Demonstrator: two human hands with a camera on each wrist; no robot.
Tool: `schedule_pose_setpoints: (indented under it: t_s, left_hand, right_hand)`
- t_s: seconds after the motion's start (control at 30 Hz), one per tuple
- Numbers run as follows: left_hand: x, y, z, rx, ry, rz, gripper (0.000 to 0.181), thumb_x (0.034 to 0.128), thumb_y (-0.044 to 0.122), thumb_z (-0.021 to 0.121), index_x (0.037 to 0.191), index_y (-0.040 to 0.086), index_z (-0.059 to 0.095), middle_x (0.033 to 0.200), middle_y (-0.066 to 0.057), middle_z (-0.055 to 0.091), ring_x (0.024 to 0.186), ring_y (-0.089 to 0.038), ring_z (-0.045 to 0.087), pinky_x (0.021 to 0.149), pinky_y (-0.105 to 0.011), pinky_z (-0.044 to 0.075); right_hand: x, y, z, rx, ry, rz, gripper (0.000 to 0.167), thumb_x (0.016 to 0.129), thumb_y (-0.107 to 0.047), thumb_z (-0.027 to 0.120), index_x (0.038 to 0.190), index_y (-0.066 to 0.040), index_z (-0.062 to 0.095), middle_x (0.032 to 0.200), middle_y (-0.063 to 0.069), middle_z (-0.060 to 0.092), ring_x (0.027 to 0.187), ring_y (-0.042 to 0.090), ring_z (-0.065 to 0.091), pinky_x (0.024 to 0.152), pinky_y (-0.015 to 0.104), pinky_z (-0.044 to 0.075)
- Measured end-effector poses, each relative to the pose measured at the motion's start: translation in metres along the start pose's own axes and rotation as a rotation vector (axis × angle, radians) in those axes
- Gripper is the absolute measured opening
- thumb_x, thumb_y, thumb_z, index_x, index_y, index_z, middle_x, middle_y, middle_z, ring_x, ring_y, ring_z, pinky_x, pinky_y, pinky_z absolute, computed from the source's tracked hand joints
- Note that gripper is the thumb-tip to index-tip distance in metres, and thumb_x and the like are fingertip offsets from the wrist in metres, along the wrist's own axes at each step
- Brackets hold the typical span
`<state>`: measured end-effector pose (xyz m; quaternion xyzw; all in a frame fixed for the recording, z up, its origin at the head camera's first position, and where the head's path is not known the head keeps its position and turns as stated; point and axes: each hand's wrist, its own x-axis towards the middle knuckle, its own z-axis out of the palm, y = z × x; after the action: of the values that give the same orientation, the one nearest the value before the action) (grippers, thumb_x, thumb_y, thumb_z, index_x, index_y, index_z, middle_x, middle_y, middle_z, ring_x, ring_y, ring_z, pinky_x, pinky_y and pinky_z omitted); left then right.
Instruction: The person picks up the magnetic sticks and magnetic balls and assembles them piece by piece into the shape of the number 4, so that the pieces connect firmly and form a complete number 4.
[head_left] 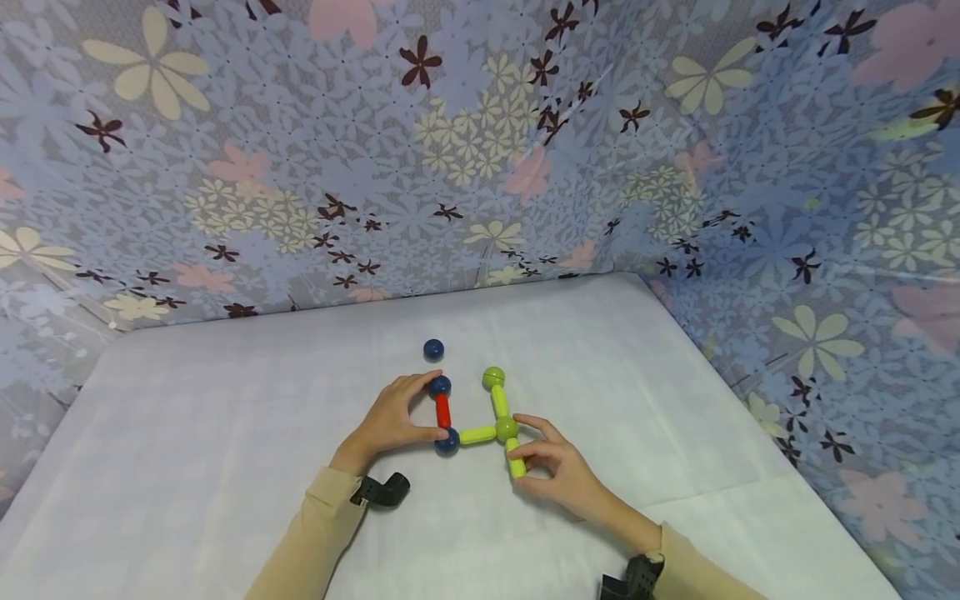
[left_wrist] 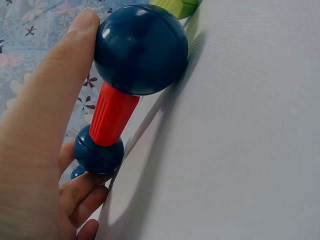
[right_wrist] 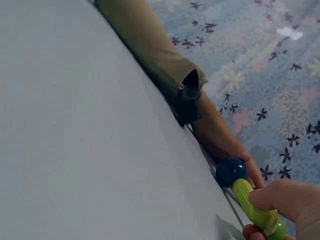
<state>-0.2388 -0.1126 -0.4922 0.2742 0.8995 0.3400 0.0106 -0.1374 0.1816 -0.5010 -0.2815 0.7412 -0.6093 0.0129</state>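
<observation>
A joined set of balls and rods lies on the white table. Its left side is a red rod (head_left: 443,410) with a blue ball (left_wrist: 141,50) at the near end and another blue ball (left_wrist: 98,151) at the far end. My left hand (head_left: 390,419) spans this side, thumb on the near ball and fingers at the far one. A green rod (head_left: 477,436) links the near blue ball to a green ball (head_left: 507,428). From there a second green rod (head_left: 499,402) runs away to another green ball (head_left: 493,377). My right hand (head_left: 561,472) pinches a third green rod (head_left: 517,461), pointing nearer.
A loose blue ball (head_left: 433,349) sits beyond the left hand. Flower-patterned cloth (head_left: 480,150) hangs behind and to the right of the white-covered table (head_left: 225,400). Each wrist wears a black strapped device (head_left: 384,490).
</observation>
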Motion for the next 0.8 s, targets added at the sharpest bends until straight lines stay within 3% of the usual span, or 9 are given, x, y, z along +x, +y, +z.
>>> schedule_pose_setpoints:
  t_s: [0.13,0.3,0.57,0.8]
  left_hand:
    - [0.000,0.000,-0.001,-0.006,0.004,0.010,0.092,0.0679,0.049,0.080,0.145,0.019,0.040,0.143,-0.011,0.050,0.132,-0.032,0.045,0.109,-0.058,0.033]
    - [0.000,0.000,0.000,-0.009,0.005,0.014,0.092,0.0680,0.049,0.080,0.146,0.019,0.040,0.143,-0.011,0.050,0.132,-0.033,0.044,0.109,-0.058,0.033]
    - [0.000,-0.001,0.000,-0.013,0.008,0.013,0.092,0.0680,0.049,0.080,0.145,0.019,0.040,0.143,-0.011,0.050,0.131,-0.032,0.045,0.109,-0.057,0.033]
    - [0.000,-0.001,0.000,-0.005,0.008,0.014,0.092,0.0679,0.051,0.079,0.146,0.021,0.040,0.142,-0.009,0.051,0.130,-0.031,0.046,0.108,-0.056,0.034]
  right_hand:
    - [0.002,0.003,-0.002,0.084,-0.014,0.065,0.029,0.080,0.005,0.069,0.108,0.012,0.064,0.149,0.030,0.026,0.097,0.001,0.058,0.078,0.018,0.053]
    - [0.002,0.001,-0.001,0.083,-0.015,0.098,0.029,0.080,0.004,0.069,0.108,0.010,0.063,0.149,0.029,0.025,0.093,0.000,0.056,0.077,0.017,0.052]
    - [0.005,0.000,-0.002,0.000,0.032,0.061,0.024,0.085,0.002,0.066,0.108,0.005,0.060,0.139,0.029,0.035,0.087,0.006,0.053,0.070,0.018,0.051]
    - [0.015,-0.004,-0.008,-0.069,0.081,0.166,0.021,0.087,-0.007,0.066,0.108,-0.002,0.063,0.135,0.022,0.045,0.089,0.004,0.055,0.075,0.019,0.050]
